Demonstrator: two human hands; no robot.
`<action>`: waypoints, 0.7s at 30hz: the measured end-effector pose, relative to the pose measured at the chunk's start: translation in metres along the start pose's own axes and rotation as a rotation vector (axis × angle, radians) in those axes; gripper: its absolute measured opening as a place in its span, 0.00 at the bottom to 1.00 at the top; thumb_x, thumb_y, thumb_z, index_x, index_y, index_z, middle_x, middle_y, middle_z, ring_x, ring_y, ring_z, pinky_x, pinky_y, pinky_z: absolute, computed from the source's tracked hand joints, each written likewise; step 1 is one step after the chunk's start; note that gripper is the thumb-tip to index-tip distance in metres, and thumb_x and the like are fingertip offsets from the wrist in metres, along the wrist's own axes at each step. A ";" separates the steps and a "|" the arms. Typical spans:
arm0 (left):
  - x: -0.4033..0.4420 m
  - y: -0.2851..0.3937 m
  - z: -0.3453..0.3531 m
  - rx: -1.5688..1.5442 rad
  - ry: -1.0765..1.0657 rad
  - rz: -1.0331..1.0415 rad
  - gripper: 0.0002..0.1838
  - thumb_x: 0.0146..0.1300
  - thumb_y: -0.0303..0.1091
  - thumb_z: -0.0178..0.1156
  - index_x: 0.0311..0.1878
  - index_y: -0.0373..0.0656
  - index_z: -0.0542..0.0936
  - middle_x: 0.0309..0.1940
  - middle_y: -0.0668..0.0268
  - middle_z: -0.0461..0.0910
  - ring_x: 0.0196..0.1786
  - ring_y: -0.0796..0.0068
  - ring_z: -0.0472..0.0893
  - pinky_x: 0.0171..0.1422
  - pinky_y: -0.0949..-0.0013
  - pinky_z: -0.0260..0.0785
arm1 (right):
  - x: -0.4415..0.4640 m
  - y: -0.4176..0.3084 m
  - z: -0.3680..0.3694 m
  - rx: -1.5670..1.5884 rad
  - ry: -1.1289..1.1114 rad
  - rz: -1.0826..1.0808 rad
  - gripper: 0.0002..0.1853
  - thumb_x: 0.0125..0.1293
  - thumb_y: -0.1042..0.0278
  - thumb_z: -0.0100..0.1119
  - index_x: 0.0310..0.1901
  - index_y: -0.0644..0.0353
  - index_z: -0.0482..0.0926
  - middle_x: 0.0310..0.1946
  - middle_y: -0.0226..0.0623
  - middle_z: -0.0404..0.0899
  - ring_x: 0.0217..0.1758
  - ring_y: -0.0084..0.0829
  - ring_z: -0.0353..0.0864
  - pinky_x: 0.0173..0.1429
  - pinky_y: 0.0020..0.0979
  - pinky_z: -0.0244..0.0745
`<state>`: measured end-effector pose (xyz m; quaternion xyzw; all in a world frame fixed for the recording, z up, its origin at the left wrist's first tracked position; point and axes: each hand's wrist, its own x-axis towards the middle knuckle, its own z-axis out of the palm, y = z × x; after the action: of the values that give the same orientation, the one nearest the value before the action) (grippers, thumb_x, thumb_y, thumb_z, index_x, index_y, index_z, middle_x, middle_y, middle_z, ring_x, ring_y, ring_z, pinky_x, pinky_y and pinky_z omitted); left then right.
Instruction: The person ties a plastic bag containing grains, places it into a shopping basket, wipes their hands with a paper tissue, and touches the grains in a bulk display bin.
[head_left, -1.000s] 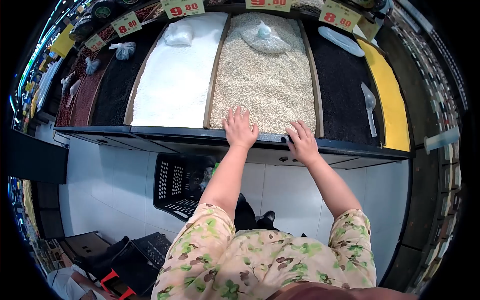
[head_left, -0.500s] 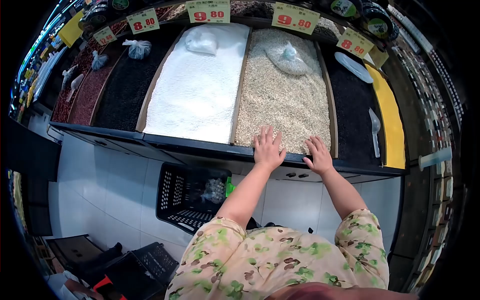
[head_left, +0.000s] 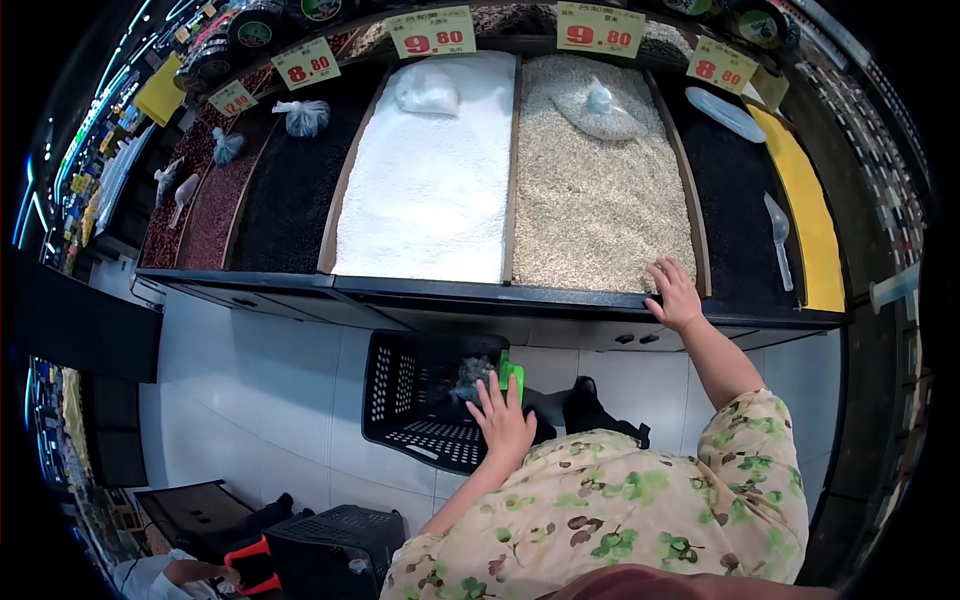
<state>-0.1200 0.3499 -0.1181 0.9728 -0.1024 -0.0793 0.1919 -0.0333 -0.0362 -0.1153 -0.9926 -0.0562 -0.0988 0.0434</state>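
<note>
My left hand (head_left: 503,420) is held out above the black shopping basket (head_left: 420,385) on the floor, fingers spread and holding nothing. It is close to the basket's green handle (head_left: 511,374). A clear plastic bag with contents I cannot make out (head_left: 474,378) lies inside the basket, partly behind my fingers. My right hand (head_left: 677,296) rests at the front edge of the bin of pale grain (head_left: 600,210), its fingers apart over the grain and nothing in them. A tied clear bag of grain (head_left: 598,108) lies at the back of that bin.
Left of the grain is a bin of white granules (head_left: 430,200) with a bag on top. Dark grain (head_left: 740,210) with a clear scoop (head_left: 778,240) lies to the right. Price cards (head_left: 600,30) line the back. Another black basket (head_left: 335,550) and a person (head_left: 165,575) are lower left.
My left hand has left the grain bin and come down and back over the basket. My right hand stays at the bin's front edge. The view has shifted slightly.
</note>
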 end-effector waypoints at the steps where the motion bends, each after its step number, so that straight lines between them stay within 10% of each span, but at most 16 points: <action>1: -0.009 -0.015 0.020 -0.054 -0.050 -0.101 0.41 0.51 0.42 0.62 0.69 0.44 0.59 0.68 0.47 0.55 0.72 0.45 0.50 0.69 0.32 0.37 | 0.000 -0.001 -0.001 -0.005 -0.003 0.002 0.34 0.53 0.54 0.62 0.62 0.51 0.64 0.61 0.44 0.62 0.68 0.48 0.56 0.70 0.44 0.55; 4: -0.006 -0.024 0.032 -0.134 -0.222 -0.247 0.36 0.52 0.41 0.60 0.66 0.43 0.62 0.45 0.52 0.80 0.52 0.51 0.77 0.67 0.35 0.47 | 0.000 -0.004 -0.003 -0.003 -0.007 0.005 0.34 0.53 0.53 0.62 0.62 0.51 0.64 0.61 0.44 0.62 0.68 0.48 0.56 0.70 0.44 0.55; 21: -0.001 -0.077 0.029 -0.335 -0.455 -0.267 0.28 0.47 0.40 0.63 0.54 0.49 0.69 0.41 0.53 0.81 0.49 0.48 0.77 0.57 0.51 0.63 | 0.001 0.004 -0.011 0.100 0.004 -0.019 0.33 0.53 0.51 0.61 0.60 0.54 0.66 0.61 0.43 0.63 0.67 0.47 0.58 0.69 0.45 0.57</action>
<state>-0.1132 0.4093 -0.1743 0.8898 0.0002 -0.3353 0.3097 -0.0341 -0.0412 -0.1050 -0.9884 -0.0702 -0.0981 0.0921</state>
